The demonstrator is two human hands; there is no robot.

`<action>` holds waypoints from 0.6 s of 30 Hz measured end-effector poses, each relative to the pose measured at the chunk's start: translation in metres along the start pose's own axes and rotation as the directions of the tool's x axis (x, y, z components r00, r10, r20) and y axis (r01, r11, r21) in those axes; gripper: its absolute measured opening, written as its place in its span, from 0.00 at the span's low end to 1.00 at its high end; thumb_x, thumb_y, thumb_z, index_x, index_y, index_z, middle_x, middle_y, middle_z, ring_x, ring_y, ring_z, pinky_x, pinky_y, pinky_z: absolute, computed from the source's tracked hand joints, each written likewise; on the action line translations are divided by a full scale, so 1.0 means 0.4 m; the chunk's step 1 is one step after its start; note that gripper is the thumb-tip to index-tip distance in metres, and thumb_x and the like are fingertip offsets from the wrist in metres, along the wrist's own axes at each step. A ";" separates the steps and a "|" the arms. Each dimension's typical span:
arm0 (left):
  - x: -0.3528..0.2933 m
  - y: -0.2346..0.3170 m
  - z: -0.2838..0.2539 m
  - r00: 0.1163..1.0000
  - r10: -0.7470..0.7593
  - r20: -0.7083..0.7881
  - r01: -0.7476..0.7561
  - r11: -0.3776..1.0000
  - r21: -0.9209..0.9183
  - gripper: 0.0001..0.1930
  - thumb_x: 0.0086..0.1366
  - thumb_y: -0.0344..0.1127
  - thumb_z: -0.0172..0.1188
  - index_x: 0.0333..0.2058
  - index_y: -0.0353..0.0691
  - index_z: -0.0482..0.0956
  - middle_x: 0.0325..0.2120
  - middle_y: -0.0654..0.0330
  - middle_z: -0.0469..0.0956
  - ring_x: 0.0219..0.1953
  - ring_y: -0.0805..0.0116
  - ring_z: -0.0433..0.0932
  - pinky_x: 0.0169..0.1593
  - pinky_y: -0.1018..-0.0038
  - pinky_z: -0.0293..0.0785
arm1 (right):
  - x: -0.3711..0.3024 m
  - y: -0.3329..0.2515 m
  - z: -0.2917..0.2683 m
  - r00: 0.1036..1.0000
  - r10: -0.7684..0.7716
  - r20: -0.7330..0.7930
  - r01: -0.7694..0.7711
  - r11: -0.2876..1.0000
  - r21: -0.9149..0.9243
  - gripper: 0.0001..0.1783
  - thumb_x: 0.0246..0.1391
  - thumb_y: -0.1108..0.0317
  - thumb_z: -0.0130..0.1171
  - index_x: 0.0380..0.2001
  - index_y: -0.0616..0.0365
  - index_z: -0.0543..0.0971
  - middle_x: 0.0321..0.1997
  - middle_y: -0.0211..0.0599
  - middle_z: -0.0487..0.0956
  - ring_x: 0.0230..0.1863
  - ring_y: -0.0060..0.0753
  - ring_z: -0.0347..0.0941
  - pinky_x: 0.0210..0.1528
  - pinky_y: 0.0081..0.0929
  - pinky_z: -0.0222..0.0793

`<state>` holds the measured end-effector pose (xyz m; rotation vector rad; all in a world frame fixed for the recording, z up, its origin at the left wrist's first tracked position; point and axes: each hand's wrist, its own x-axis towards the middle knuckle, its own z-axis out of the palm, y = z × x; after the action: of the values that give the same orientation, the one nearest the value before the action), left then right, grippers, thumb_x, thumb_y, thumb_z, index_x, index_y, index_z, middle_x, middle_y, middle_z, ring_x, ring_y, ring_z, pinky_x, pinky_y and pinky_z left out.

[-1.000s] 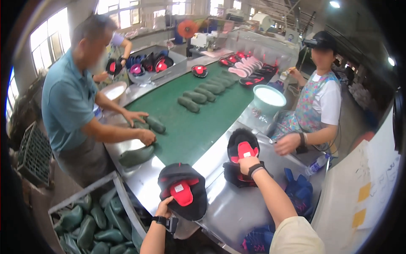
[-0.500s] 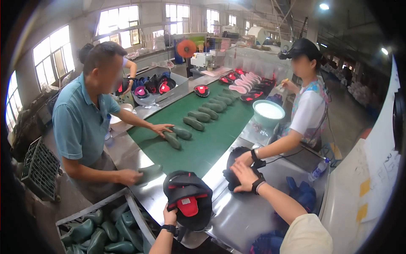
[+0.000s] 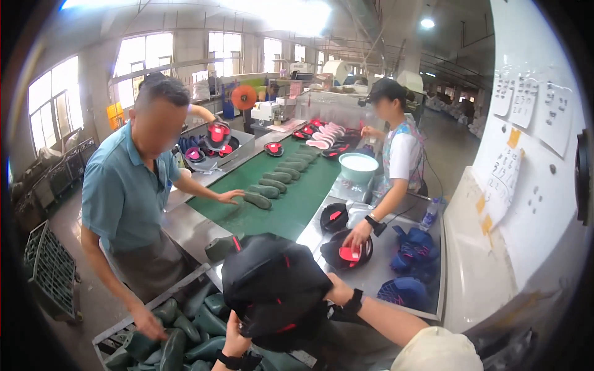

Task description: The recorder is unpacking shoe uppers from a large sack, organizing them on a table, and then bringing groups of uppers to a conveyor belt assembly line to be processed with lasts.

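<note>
Between my two hands is a bundle of black shoe uppers (image 3: 272, 284) with red trim, raised over the near corner of the metal table. My left hand (image 3: 235, 337) grips its lower left edge, fingers partly hidden under it. My right hand (image 3: 337, 290) is closed on its right side. Just beyond, a co-worker's hand (image 3: 357, 237) touches a black upper with a red lining (image 3: 349, 253) on the table. Another black upper (image 3: 334, 217) lies behind it. At lower left, a different co-worker's hand (image 3: 150, 326) reaches among green shoe lasts (image 3: 176, 346) in a crate.
A green conveyor belt (image 3: 229, 219) carries a row of green lasts (image 3: 272, 184), with pink insoles and uppers farther along. Blue uppers (image 3: 405, 292) lie at the table's right side. A pale green basin (image 3: 358, 166) and a bottle (image 3: 430, 213) stand at right, near a papered wall (image 3: 504, 154).
My right hand has left the upper near the co-worker and now holds the bundle with my left. The bundle has turned and come up. The left co-worker's hand has moved into the crate.
</note>
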<state>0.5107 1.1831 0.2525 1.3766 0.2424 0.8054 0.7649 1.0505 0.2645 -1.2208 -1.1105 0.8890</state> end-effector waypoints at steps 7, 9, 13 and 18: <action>-0.111 -0.015 -0.072 0.886 -0.256 0.386 0.278 0.961 -0.002 0.36 0.44 0.25 0.65 0.53 0.35 0.57 0.47 0.60 0.66 0.48 0.70 0.65 0.52 0.74 0.62 | -0.314 0.017 0.189 0.979 -0.167 -0.121 0.072 0.828 -0.557 0.36 0.38 0.82 0.58 0.55 0.62 0.59 0.54 0.35 0.67 0.55 0.25 0.60 0.57 0.26 0.55; -0.112 0.025 0.023 0.864 -0.236 0.446 0.249 0.968 0.030 0.31 0.43 0.25 0.66 0.48 0.34 0.64 0.45 0.60 0.67 0.47 0.71 0.65 0.50 0.75 0.62 | -0.386 0.006 0.190 0.965 -0.179 -0.191 -0.040 0.620 -0.783 0.37 0.38 0.81 0.58 0.56 0.62 0.58 0.54 0.35 0.66 0.55 0.26 0.60 0.57 0.26 0.55; -0.151 -0.168 0.112 0.883 -0.197 0.426 0.162 0.980 0.117 0.16 0.52 0.29 0.57 0.40 0.33 0.70 0.42 0.54 0.70 0.45 0.62 0.68 0.49 0.70 0.62 | -0.566 -0.154 0.231 0.801 -0.079 -0.594 0.038 0.996 -0.082 0.42 0.36 0.73 0.65 0.56 0.63 0.57 0.54 0.37 0.66 0.54 0.27 0.62 0.58 0.28 0.55; -0.202 -0.288 0.292 0.587 -0.034 0.809 -0.525 0.744 0.413 0.15 0.54 0.31 0.52 0.40 0.33 0.69 0.45 0.52 0.68 0.47 0.57 0.67 0.51 0.68 0.60 | -0.801 -0.311 0.325 0.771 -0.244 -0.589 0.124 0.964 -0.237 0.42 0.45 0.64 0.57 0.60 0.57 0.47 0.58 0.45 0.60 0.59 0.33 0.55 0.59 0.30 0.49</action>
<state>0.5644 1.0436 0.1468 2.3309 -0.4653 0.2612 0.5525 0.7586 0.3338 -1.3897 -0.7624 0.1906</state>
